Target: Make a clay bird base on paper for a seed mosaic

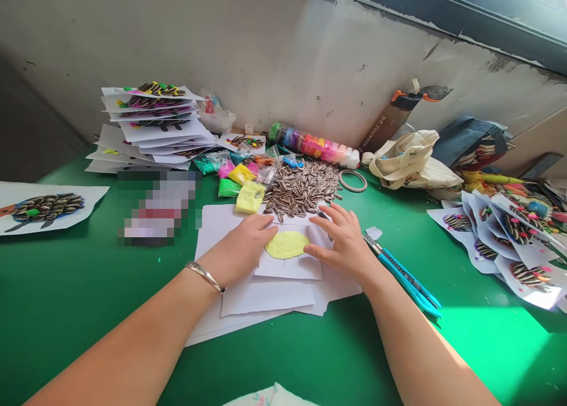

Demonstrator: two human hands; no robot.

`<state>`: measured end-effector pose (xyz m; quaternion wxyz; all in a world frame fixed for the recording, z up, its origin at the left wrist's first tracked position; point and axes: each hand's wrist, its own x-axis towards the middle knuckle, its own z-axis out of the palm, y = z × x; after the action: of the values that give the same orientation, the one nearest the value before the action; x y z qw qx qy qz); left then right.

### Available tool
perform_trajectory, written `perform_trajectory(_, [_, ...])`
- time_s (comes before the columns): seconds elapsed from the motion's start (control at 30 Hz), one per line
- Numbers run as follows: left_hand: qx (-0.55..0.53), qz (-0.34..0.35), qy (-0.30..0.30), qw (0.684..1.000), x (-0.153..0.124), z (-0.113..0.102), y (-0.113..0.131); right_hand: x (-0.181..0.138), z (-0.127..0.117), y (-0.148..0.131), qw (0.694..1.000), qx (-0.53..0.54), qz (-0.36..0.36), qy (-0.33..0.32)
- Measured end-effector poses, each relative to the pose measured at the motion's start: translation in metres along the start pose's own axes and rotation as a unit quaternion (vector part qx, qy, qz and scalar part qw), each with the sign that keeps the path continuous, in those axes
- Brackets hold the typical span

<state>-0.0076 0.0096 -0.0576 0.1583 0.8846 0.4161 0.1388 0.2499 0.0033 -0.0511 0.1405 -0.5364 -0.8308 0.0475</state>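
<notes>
A flat yellow clay oval [287,245] lies on a small white paper [290,269], with short pencil lines below its lower edge. On the left side of that paper, my left hand [243,245] rests with fingers stretched out and the thumb by the clay's edge. My right hand [341,238] is open over the right side, its fingers spread and the thumb tip beside the clay. Partly hidden behind those fingers is a dark, slim pen-like thing [325,216]; whether it is touched I cannot tell. More white sheets [266,297] lie underneath.
Behind the papers sit a heap of striped sunflower seeds [301,187] and coloured clay bags [250,197]. A blue utility knife [405,276] lies right. Stacks of seed-covered pictures stand at left [153,128] and right [505,235]. A tape ring [353,181] lies behind.
</notes>
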Motion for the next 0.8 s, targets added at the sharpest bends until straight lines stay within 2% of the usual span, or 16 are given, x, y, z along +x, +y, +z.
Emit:
perform_trajectory(0.27, [-0.001, 0.000, 0.003, 1.000, 0.000, 0.000, -0.001, 0.002, 0.002, 0.002, 1.000, 0.009, -0.003, -0.002])
perform_trajectory(0.4, [-0.007, 0.001, 0.011, 1.000, -0.001, 0.001, -0.002, 0.000, -0.003, 0.006, 0.999, 0.039, 0.026, 0.025])
perform_trajectory(0.5, [-0.006, 0.003, 0.016, 1.000, -0.001, 0.001, -0.001, -0.003, -0.006, 0.001, 0.998, 0.047, 0.003, 0.044])
perform_trajectory(0.67, [0.000, 0.001, -0.001, 1.000, 0.000, -0.001, 0.001, -0.007, -0.007, -0.022, 0.995, 0.033, -0.087, -0.019])
perform_trajectory(0.8, [-0.009, 0.000, 0.008, 1.000, -0.001, -0.002, 0.001, -0.006, -0.009, -0.036, 0.992, 0.001, -0.110, -0.064])
